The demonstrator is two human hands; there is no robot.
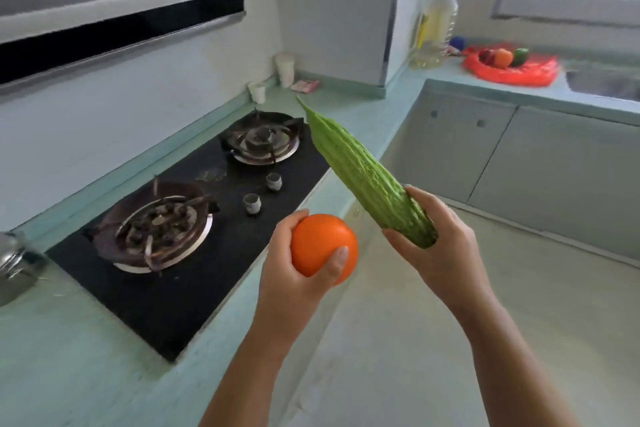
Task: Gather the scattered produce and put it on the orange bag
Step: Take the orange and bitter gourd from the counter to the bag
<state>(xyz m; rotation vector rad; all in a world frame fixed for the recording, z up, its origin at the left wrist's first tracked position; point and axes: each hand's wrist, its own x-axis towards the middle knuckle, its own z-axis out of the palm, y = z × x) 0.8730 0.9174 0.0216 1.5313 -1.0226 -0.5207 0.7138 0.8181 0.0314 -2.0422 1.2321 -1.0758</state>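
My left hand (294,274) grips an orange (320,243) in mid-air in front of the counter edge, thumb curled over its front. My right hand (436,246) holds a long bumpy green bitter gourd (360,173) by its thick lower end, its pointed tip angled up and left over the hob. The orange bag (512,74) lies far away on the counter at the upper right. On it sit a red fruit (486,55), an orange pepper (503,58) and a green pepper (519,56).
A black two-burner gas hob (194,246) fills the teal counter (69,357) to my left, with a steel pot (14,263) at the left edge. Two white cups (284,68) stand in the corner. An oil bottle (434,31) stands left of the bag, a sink (606,83) to its right.
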